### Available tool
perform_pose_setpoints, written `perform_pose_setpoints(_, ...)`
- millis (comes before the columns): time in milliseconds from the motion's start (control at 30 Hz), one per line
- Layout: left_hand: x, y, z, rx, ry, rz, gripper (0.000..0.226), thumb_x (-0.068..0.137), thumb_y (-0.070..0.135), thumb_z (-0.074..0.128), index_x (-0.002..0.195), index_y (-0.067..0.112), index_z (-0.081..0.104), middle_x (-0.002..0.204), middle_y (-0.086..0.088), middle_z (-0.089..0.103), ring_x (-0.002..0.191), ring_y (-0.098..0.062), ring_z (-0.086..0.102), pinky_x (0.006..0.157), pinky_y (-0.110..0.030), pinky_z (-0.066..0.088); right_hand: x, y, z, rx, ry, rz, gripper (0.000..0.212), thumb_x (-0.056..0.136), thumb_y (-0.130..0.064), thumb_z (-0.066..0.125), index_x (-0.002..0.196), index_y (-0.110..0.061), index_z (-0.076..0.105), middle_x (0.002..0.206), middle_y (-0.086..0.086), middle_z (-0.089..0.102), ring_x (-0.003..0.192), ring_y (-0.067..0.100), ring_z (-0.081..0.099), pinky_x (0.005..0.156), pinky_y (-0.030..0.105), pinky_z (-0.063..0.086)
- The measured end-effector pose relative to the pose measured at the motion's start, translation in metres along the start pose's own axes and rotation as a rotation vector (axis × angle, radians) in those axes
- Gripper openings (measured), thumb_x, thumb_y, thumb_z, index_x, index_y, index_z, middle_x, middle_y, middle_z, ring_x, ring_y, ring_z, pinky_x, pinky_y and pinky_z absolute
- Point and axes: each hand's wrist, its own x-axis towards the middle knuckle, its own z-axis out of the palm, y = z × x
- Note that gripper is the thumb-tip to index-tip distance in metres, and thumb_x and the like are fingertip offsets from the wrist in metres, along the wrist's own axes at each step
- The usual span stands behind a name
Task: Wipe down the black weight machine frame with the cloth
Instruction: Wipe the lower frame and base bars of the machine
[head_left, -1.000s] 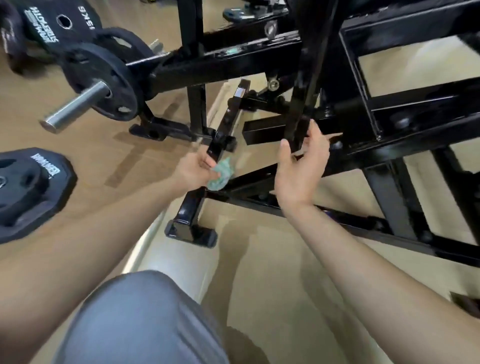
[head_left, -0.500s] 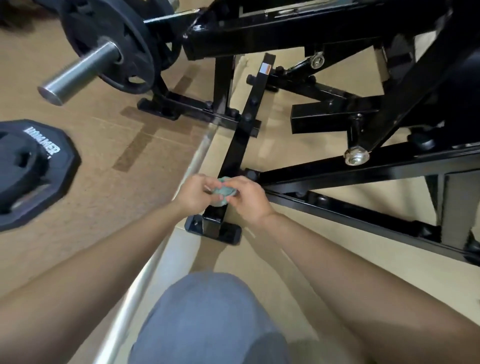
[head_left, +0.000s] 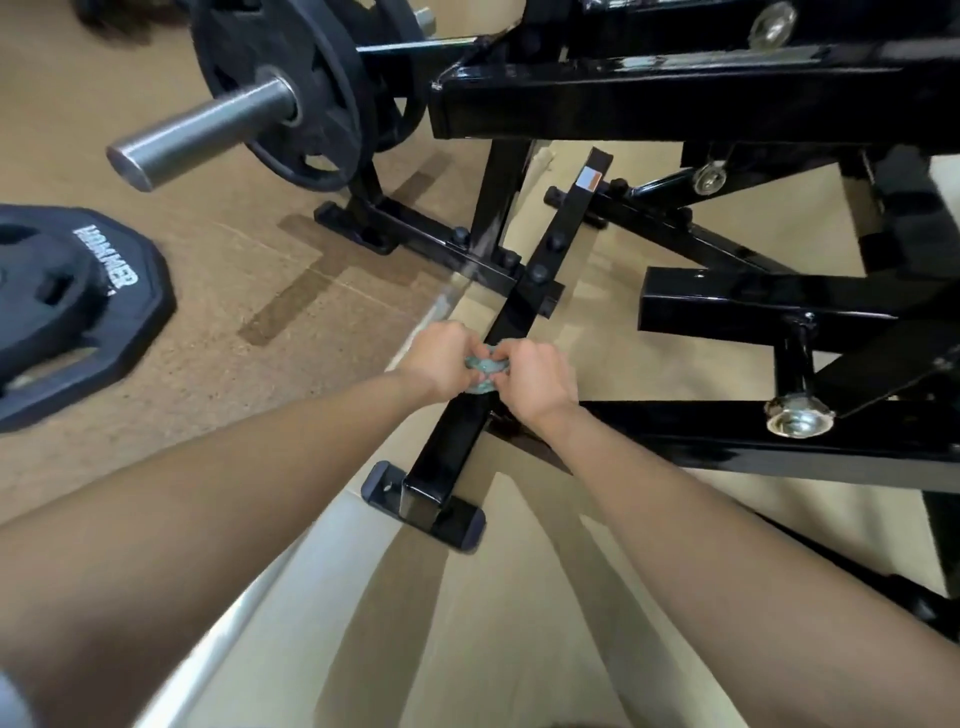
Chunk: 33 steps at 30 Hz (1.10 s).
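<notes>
A small teal cloth (head_left: 484, 370) is bunched between both of my hands, right above a slanted black floor bar of the weight machine frame (head_left: 540, 270). My left hand (head_left: 439, 358) grips the cloth from the left with curled fingers. My right hand (head_left: 532, 382) pinches it from the right. The cloth sits on or just over the bar; most of it is hidden by my fingers. The bar ends near me in a flat foot plate (head_left: 423, 506).
A steel sleeve (head_left: 202, 130) loaded with a black weight plate (head_left: 291, 88) juts out at upper left. A loose black plate (head_left: 67, 306) lies on the brown floor at left. Thick black beams (head_left: 701, 98) and a large bolt (head_left: 797, 415) crowd the right.
My right hand left the upright bar and came down to join the left hand on the cloth. The view has dropped closer to the floor bar; my knee has left the frame.
</notes>
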Motion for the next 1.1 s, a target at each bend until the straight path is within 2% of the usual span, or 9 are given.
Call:
perform_pose_setpoints(133,0.033,0.009,0.016,-0.126,0.098,-0.074,0.026,0.089,0.019,0.078,0.115,0.02,0.076,0.107,0.002,0.071,0.089,-0.009,0.058,0.081,-0.02,0.043,0.029,0.018,0.001,0.157,0.012,0.189,0.025,0.087,-0.012,0.066,0.108,-0.023,0.073,0.102,0.009,0.071,0.097,0.032,0.065,0.074,0.032,0.049)
perform_pose_setpoints(367,0.077,0.02,0.021,-0.171,0.108,-0.078,0.024,0.088,0.021,0.078,0.112,0.023,0.078,0.107,-0.001,0.074,0.096,-0.016,0.066,0.089,-0.028,0.051,0.066,0.039,0.003,0.28,0.058,0.292,0.031,0.092,-0.012,0.064,0.12,-0.021,0.072,0.116,0.008,0.071,0.108,0.028,0.064,0.087,0.027,0.047)
perform_pose_setpoints(567,0.107,0.025,0.027,-0.213,0.19,-0.107,0.024,0.091,0.018,0.073,0.112,0.027,0.078,0.114,-0.004,0.075,0.108,-0.024,0.068,0.097,-0.029,0.05,0.059,0.04,0.007,0.365,-0.109,0.217,0.074,0.093,-0.022,0.068,0.156,-0.019,0.03,0.147,0.009,0.049,0.131,0.031,0.051,0.106,0.036,0.044)
perform_pose_setpoints(700,0.11,0.024,0.025,-0.284,0.193,-0.133,0.026,0.089,0.02,0.076,0.116,0.022,0.077,0.12,-0.006,0.073,0.113,-0.023,0.067,0.101,-0.028,0.048,0.02,0.04,0.005,0.258,-0.267,0.133,0.061,0.09,-0.044,0.068,0.144,-0.023,0.049,0.13,0.006,0.064,0.12,0.029,0.06,0.099,0.04,0.051)
perform_pose_setpoints(767,0.106,0.02,0.022,-0.322,0.167,-0.146,0.03,0.087,0.021,0.079,0.117,0.019,0.076,0.12,-0.005,0.073,0.111,-0.019,0.066,0.098,-0.022,0.047,0.003,0.039,0.004,0.125,-0.326,0.064,0.037,0.087,-0.053,0.066,0.114,-0.028,0.065,0.102,0.001,0.071,0.098,0.026,0.065,0.086,0.043,0.056)
perform_pose_setpoints(833,0.098,0.011,0.021,-0.395,0.133,-0.168,0.034,0.085,0.02,0.082,0.118,0.014,0.076,0.113,-0.001,0.073,0.101,-0.012,0.065,0.087,-0.012,0.043,-0.005,0.037,0.0,0.025,-0.3,0.02,0.034,0.087,-0.059,0.065,0.095,-0.026,0.066,0.086,-0.002,0.067,0.086,0.025,0.065,0.079,0.041,0.057)
perform_pose_setpoints(900,0.086,-0.002,0.021,-0.482,0.099,-0.2,0.036,0.079,0.021,0.087,0.113,0.014,0.077,0.107,0.001,0.074,0.095,-0.009,0.067,0.091,-0.016,0.05,-0.008,0.035,-0.006,0.0,-0.305,-0.008,0.045,0.08,-0.066,0.069,0.099,-0.025,0.066,0.085,-0.004,0.065,0.086,0.024,0.064,0.077,0.039,0.057)
perform_pose_setpoints(967,0.075,-0.015,0.021,-0.534,0.059,-0.226,0.035,0.071,0.025,0.092,0.103,0.017,0.08,0.1,0.002,0.077,0.095,-0.011,0.071,0.099,-0.031,0.055,-0.011,0.035,-0.008,-0.039,-0.345,-0.058,0.059,0.073,-0.066,0.076,0.112,-0.023,0.064,0.09,-0.003,0.066,0.091,0.025,0.063,0.078,0.039,0.056)
perform_pose_setpoints(1100,0.055,-0.029,0.011,-0.497,0.041,-0.284,0.026,0.067,0.026,0.094,0.087,0.017,0.08,0.094,0.004,0.077,0.096,-0.012,0.07,0.096,-0.036,0.056,-0.013,0.032,-0.004,-0.047,-0.296,-0.089,0.059,0.08,-0.048,0.079,0.131,-0.022,0.06,0.103,0.001,0.069,0.1,0.027,0.064,0.079,0.036,0.055)
